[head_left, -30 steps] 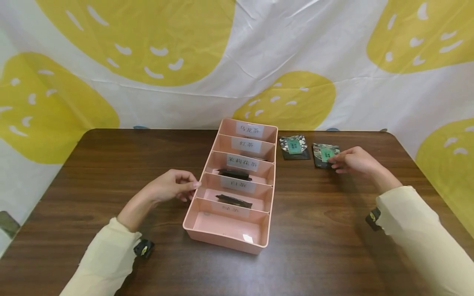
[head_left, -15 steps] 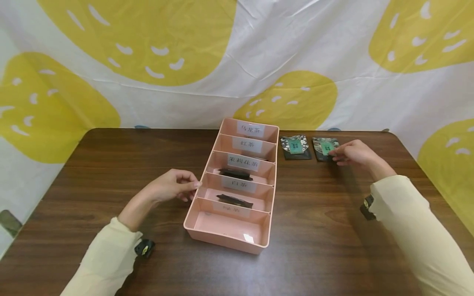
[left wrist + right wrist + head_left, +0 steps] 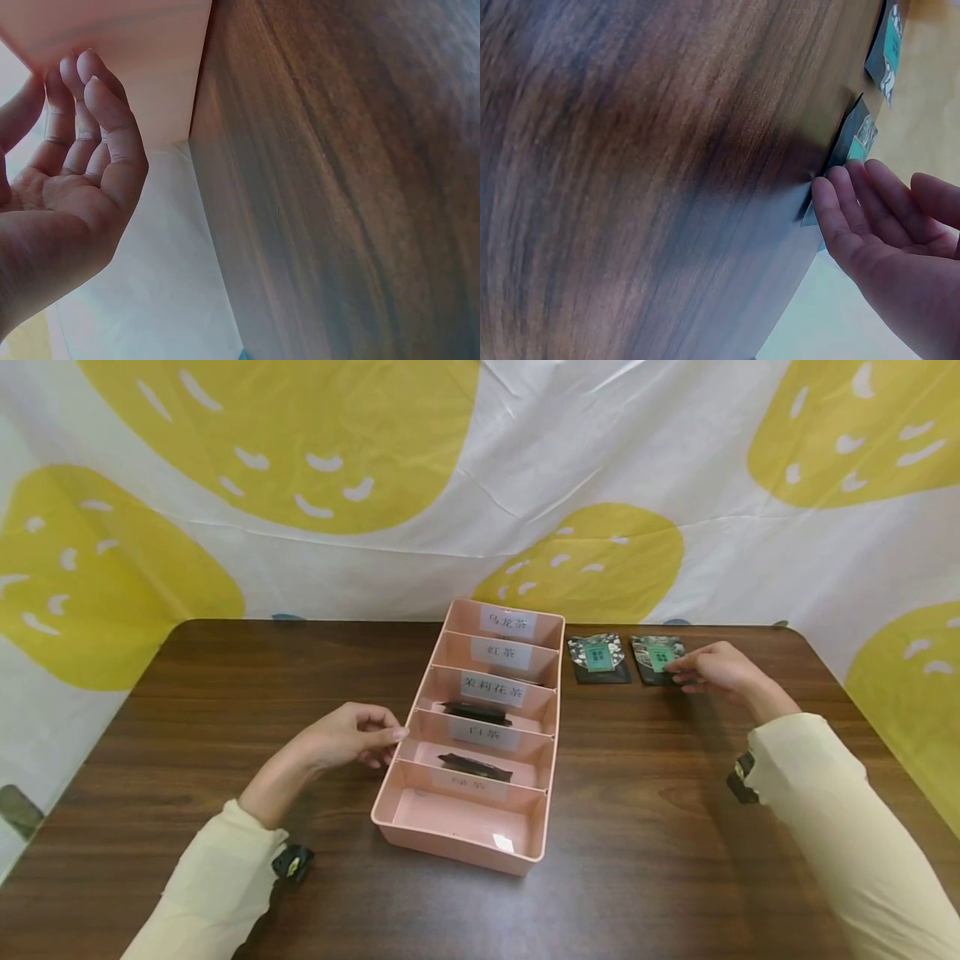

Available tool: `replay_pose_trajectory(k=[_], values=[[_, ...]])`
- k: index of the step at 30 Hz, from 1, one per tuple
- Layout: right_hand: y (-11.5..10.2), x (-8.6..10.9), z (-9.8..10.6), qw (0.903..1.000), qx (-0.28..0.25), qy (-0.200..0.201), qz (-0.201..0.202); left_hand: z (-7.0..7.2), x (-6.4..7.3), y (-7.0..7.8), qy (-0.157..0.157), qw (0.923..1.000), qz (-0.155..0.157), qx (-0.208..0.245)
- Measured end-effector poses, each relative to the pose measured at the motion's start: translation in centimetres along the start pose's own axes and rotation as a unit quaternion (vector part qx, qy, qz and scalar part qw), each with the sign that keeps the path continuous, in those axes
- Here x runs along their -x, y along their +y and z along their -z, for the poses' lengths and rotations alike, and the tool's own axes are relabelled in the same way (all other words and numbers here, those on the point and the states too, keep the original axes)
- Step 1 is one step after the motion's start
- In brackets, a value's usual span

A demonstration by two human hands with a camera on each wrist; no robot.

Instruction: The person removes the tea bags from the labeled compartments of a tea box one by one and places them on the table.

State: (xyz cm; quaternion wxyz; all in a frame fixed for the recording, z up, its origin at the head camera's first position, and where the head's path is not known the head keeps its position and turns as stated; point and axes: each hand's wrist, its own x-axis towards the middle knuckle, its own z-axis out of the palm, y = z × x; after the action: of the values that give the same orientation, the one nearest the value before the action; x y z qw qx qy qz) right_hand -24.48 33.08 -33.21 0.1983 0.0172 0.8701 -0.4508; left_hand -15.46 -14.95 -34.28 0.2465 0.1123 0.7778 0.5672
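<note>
My left hand (image 3: 352,737) holds the left rim of a long pink divided box (image 3: 465,852), thumb at the edge and fingers against the outer wall (image 3: 161,82). Handwritten-style paper labels mark its compartments. Dark packets lie in some of them, one (image 3: 476,767) in the second from the front. Fingertips of my right hand (image 3: 720,672) touch the right side of a flat black tea packet (image 3: 651,652) with a green label, lying on the table. In the right wrist view the thumb stands apart from the packet. A similar tea packet (image 3: 600,658) lies between it and the box.
The brown wooden table (image 3: 637,860) ends at the back against a white cloth (image 3: 360,577) printed with yellow shapes. Small black devices sit at both wrists.
My right hand has moved slightly away from me, and the right tea packet has slid back, about level with the other one. The left hand and box have hardly moved.
</note>
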Motion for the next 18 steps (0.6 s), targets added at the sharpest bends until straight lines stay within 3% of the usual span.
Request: replay_pose_trajectory(k=[18], values=[[-2.1, 1.4, 0.3, 0.9994, -0.035, 0.002, 0.001, 0.0, 0.0, 0.1, 0.002, 1.0000, 0.001, -0.007]])
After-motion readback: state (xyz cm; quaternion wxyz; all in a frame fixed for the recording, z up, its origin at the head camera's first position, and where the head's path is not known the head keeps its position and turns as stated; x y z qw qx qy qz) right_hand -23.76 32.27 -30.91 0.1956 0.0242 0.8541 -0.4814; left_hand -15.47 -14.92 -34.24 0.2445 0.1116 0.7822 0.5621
